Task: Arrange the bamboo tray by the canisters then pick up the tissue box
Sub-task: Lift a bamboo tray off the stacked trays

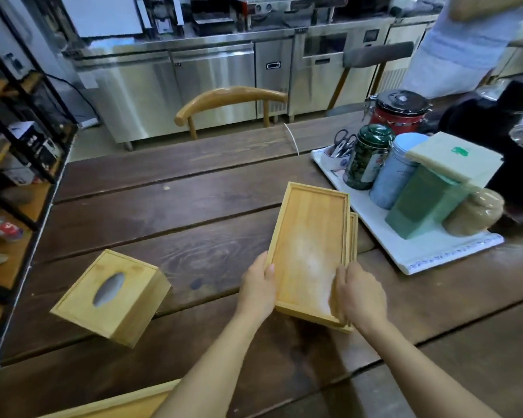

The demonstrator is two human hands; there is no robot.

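Note:
A long bamboo tray point(310, 236) lies on the dark wooden table point(163, 212), stacked on a second tray whose edge shows at its right. My left hand point(258, 289) grips the tray's near left edge. My right hand point(360, 297) grips its near right corner. The canisters, a dark green tin point(367, 158) and a pale blue jar point(396, 173), stand on a white mat point(435, 251) just right of the tray's far end. A bamboo tissue box point(111, 297) with an oval slot sits at the left, apart from both hands.
On the mat also stand a green box point(426, 200) with a cream lid, a beige jar point(474, 212), a cup of scissors point(335, 155) and a red jar point(397, 111) behind. A wooden chair point(230, 101) is at the far edge. Another person stands at the top right.

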